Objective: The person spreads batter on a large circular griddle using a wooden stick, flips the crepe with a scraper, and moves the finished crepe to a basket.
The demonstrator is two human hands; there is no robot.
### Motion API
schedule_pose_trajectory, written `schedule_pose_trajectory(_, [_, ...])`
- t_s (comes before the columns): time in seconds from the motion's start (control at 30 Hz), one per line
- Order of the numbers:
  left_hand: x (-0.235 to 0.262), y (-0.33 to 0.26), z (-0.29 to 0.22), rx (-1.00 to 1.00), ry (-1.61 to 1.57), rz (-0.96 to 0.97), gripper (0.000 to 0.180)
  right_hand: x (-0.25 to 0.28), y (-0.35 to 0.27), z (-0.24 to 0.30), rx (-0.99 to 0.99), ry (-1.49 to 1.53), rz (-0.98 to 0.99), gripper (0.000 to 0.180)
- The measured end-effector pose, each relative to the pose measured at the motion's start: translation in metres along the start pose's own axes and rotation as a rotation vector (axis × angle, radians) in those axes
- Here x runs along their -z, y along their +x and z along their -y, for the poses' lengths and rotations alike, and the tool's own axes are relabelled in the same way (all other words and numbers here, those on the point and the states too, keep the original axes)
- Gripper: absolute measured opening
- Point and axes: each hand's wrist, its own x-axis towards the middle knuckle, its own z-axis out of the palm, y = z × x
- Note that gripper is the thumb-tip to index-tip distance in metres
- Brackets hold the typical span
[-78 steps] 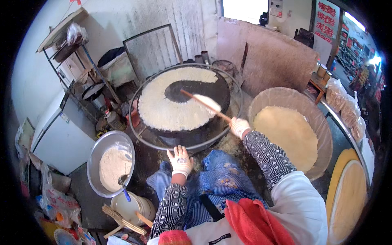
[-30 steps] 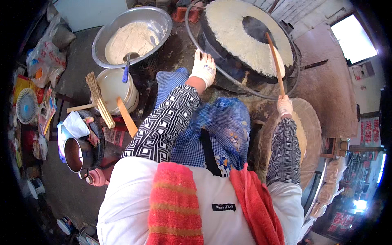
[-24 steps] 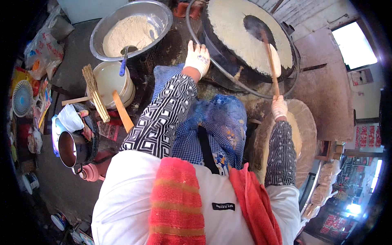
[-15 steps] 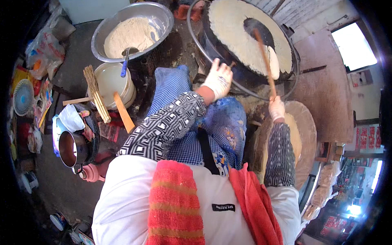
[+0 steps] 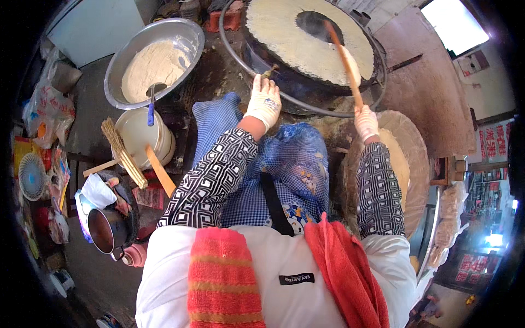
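Observation:
My right hand, in a white glove, grips a long wooden spreader that reaches onto the big round black griddle. Pale batter covers most of the griddle, with a bare dark patch near the spreader's tip. My left hand, also gloved, hovers with fingers spread at the griddle's near rim and holds nothing. A blue checked apron lies over my knees below both hands.
A wide metal basin of batter with a blue-handled ladle stands left. Below it are a white bucket, a straw brush and a wooden stick. A round woven tray with flatbread sits right. A small metal pot rests lower left.
The view swung from upright to looking steeply down. My left hand lifted from my knee to the griddle's rim. The spreader swept round and batter now covers nearly all the griddle.

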Motion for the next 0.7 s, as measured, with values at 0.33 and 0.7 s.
schedule_pose_trajectory(0.33, [-0.009,0.015,0.053,0.278,-0.122,-0.07,0.044,0.008,-0.021,0.019,0.121,-0.008,-0.1,0.033])
schedule_pose_trajectory(0.7, [0.007,0.005,-0.002,-0.015,-0.079,-0.088,0.044,0.027,-0.026,0.023,0.106,0.033,0.022,0.037])
